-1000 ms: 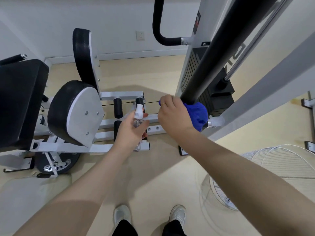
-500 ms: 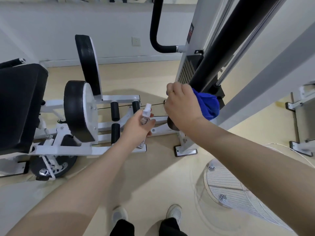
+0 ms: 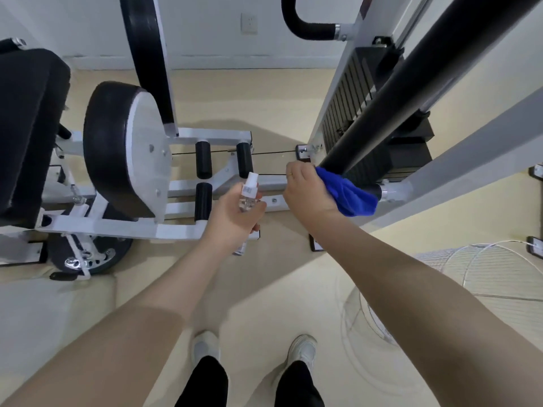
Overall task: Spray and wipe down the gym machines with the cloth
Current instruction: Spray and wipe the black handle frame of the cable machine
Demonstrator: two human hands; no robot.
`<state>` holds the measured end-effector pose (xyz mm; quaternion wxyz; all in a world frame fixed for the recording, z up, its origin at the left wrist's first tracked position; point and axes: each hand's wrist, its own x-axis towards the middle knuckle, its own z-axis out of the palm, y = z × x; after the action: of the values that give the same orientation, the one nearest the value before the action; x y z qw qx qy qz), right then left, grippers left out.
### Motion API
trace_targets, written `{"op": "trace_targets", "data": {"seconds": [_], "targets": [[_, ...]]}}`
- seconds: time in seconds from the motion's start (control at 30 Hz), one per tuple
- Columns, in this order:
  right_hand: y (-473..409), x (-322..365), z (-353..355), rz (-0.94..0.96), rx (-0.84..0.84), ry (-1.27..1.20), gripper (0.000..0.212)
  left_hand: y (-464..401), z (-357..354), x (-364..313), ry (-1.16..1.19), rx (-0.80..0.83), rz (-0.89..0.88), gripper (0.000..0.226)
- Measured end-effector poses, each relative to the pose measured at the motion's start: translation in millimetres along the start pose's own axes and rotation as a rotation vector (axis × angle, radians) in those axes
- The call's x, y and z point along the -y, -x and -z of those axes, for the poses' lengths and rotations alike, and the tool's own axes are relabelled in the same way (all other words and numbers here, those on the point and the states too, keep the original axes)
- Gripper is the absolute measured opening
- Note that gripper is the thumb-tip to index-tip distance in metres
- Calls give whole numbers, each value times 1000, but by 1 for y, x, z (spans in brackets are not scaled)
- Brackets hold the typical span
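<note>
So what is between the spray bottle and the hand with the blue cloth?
Nothing held: in the head view only a white frame bar and bare floor show between the spray bottle and the right hand.

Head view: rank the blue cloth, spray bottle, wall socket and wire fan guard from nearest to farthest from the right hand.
1. Blue cloth, held in the right hand.
2. Spray bottle, just left, in the left hand.
3. Wire fan guard, on the floor, lower right.
4. Wall socket, far wall.

Single head cam, wide-angle, looks steeply down; close range, prob. standing.
</note>
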<state>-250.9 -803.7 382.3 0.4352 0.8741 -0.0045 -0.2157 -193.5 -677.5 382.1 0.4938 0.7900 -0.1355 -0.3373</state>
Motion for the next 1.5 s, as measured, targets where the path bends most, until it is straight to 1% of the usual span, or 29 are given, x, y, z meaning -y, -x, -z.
{"op": "trace_targets", "data": {"seconds": [0.1, 0.13, 0.2, 0.27, 0.37, 0.43, 0.53, 0.6, 0.67, 0.77, 0.83, 0.93, 1.07, 1.13, 1.27, 1.37, 1.4, 1.43, 1.47, 1.5], "targets": [[11, 11, -9, 211, 92, 89, 20, 1, -7, 3, 33, -14, 37, 15], [18, 14, -12, 250, 125, 122, 20, 4, -9, 2, 34, -10, 41, 15], [28, 10, -12, 250, 107, 111, 24, 10, -10, -2, 25, -1, 33, 15], [38, -4, -3, 194, 49, 32, 26, 16, -8, -11, 7, 10, 33, 14], [51, -38, 17, 92, -80, 21, 28, 23, -6, -31, -16, 25, 10, 14], [55, -56, 28, -17, -94, -20, 28, 26, -7, -45, -24, 25, -35, 14], [60, -79, 46, -242, -114, -165, 22, 27, -6, -66, -55, 22, -94, 9], [63, -83, 50, -340, -130, -248, 19, 25, -3, -74, -59, 8, -132, 9], [63, -76, 47, -357, -119, -278, 19, 22, 1, -75, -72, -16, -158, 12], [52, -58, 39, -287, -89, -241, 21, 19, 10, -70, -121, -36, -161, 20], [39, -48, 34, -237, -51, -219, 18, 15, 16, -68, -120, -6, -178, 21], [22, -41, 33, -200, 8, -209, 17, 4, 27, -63, -131, 17, -183, 15], [16, -44, 37, -156, 77, -213, 20, -9, 39, -60, -155, 120, -209, 26], [21, -55, 46, -197, 52, -183, 20, -12, 46, -63, -174, 184, -225, 28], [31, -91, 68, -415, -18, -201, 12, -13, 59, -83, -216, 302, -264, 42], [25, -102, 78, -560, -62, -318, 9, -18, 66, -101, -246, 319, -355, 52], [21, -103, 80, -609, -75, -391, 19, -21, 68, -106, -250, 307, -384, 54], [19, -105, 84, -645, -96, -487, 34, -25, 69, -110, -253, 290, -409, 55], [14, -107, 87, -661, -123, -643, 47, -29, 70, -115, -247, 271, -425, 56], [8, -108, 88, -680, -110, -845, 54, -32, 71, -118, -242, 251, -435, 57]]}}
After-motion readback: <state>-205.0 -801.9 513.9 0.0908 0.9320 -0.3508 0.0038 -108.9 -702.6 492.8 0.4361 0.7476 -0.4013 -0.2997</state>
